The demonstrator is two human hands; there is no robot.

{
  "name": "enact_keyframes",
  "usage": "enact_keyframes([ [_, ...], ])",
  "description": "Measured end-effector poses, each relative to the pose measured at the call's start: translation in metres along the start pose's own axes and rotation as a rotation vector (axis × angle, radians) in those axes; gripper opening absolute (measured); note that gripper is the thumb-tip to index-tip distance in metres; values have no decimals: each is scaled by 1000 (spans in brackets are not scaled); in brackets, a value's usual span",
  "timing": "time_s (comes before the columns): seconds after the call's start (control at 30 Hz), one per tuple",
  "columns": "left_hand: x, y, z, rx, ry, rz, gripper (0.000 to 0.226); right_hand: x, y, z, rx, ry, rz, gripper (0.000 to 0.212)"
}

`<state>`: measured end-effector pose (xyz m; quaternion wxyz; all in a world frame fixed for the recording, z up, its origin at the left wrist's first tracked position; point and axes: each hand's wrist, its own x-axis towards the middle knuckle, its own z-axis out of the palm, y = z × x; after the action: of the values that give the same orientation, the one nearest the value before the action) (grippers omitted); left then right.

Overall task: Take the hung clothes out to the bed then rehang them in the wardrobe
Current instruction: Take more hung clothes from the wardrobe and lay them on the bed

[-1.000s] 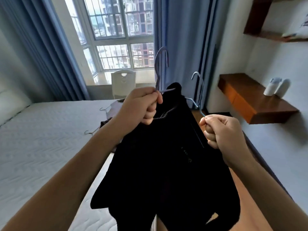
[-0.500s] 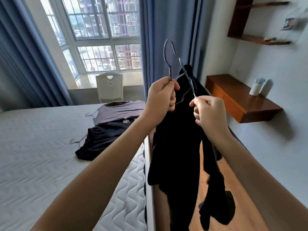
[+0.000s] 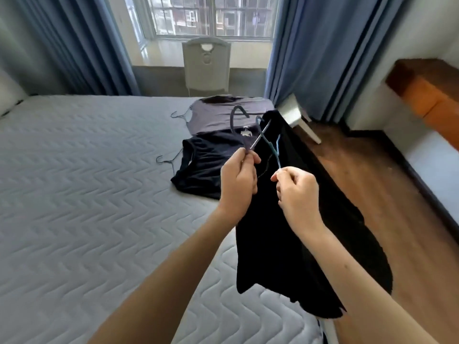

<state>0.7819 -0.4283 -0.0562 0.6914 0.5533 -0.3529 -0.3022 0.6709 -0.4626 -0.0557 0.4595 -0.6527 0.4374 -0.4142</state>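
garment held under both hands: plain black
hanger at left hand: dark blue-grey wire
hanger at right hand: light blue wire
mattress left of the hands: pale grey, zigzag quilting
shirts beyond the hands: navy; grey-purple
curtains: blue
floor to the right: brown wood

Each hand, left and right, pinches a wire hanger carrying black clothes. They hang over the bed's right edge.
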Motion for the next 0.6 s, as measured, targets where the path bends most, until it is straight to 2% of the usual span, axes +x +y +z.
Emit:
enact_keyframes([
  [0.1,6,-71,-105,35,123,-101,28,-19,50,119,28,-87,77,31],
  [0.3,-11,-241,-297,136,345,-420,28,-66,185,336,-11,-173,225,28],
  [0.43,-29,-339,-384,228,411,-564,27,-91,269,417,-39,-193,291,30],
  [0.6,-25,-415,-433,300,426,-609,27,-114,336,473,-112,-261,271,37],
])
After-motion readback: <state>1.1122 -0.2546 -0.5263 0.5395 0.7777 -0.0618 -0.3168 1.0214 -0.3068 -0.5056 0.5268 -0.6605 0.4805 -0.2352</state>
